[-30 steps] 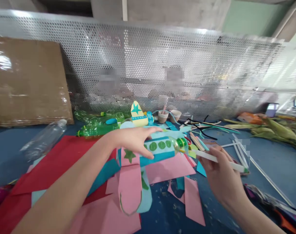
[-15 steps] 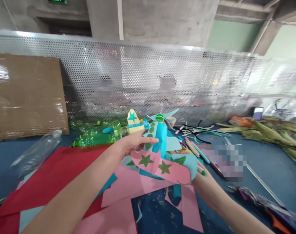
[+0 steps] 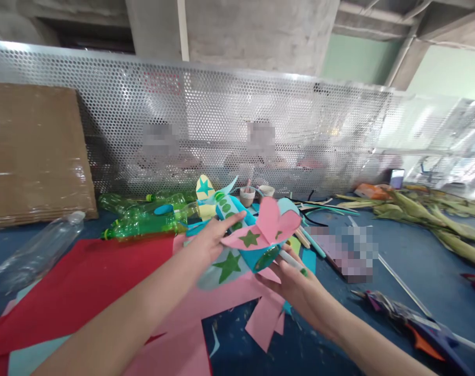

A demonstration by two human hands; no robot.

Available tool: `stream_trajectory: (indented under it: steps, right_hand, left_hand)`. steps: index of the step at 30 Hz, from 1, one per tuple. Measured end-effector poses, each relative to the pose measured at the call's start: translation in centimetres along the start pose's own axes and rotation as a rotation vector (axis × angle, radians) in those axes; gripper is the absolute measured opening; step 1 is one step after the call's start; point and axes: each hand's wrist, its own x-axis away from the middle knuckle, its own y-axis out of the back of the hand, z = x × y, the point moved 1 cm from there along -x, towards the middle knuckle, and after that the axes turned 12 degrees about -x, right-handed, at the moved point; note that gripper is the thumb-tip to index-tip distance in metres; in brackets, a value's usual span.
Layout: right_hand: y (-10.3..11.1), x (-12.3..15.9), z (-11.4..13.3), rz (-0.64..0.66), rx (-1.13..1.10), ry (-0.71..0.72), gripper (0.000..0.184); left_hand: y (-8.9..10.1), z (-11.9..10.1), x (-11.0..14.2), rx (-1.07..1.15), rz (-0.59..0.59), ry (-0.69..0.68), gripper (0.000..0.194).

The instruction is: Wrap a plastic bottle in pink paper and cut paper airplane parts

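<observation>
A craft plane (image 3: 257, 260) made from a bottle wrapped in blue paper is held over the table, tilted with its green-capped end up and to the left. Green dots run along its side, and its pink and pale blue paper wings carry green stars. My left hand (image 3: 214, 237) is closed around its left side, with the index finger along the body. My right hand (image 3: 302, 284) is at the lower end, holding a white marker (image 3: 291, 259) with a green tip or cap; part of the marker is hidden. Its lower fingers reach under the plane.
Red paper (image 3: 104, 277) and pink paper (image 3: 170, 339) cover the left and front. Green bottles (image 3: 143, 222) and a clear bottle (image 3: 42, 253) lie at the left. A glue gun (image 3: 413, 324) lies front right, corn husks (image 3: 425, 219) beyond. A perforated screen (image 3: 214, 104) stands behind.
The plane has turned and tipped, its capped end swinging left and its lower end now showing. My right hand has come out from behind the wing, with the marker still in it.
</observation>
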Motion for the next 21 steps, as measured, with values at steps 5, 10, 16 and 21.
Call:
stream_trajectory:
  steps: [5,10,16,21]
  right_hand:
    - [0.9,-0.4,-0.5,-0.183,0.027,0.079,0.043]
    - [1.1,-0.9,0.3,-0.206,0.031,0.147,0.036]
    - [1.5,-0.6,0.2,-0.265,0.135,0.170,0.041]
    - [2.6,-0.5,-0.2,-0.306,0.338,0.193,0.055]
  left_hand:
    - [-0.2,0.0,-0.1,0.310,-0.066,0.078,0.047]
    - [0.9,-0.4,-0.3,0.528,-0.039,0.180,0.035]
    - [2.6,-0.5,0.8,0.657,0.044,0.157,0.028]
    - [4.9,0.4,2.8,0.712,-0.058,0.066,0.036]
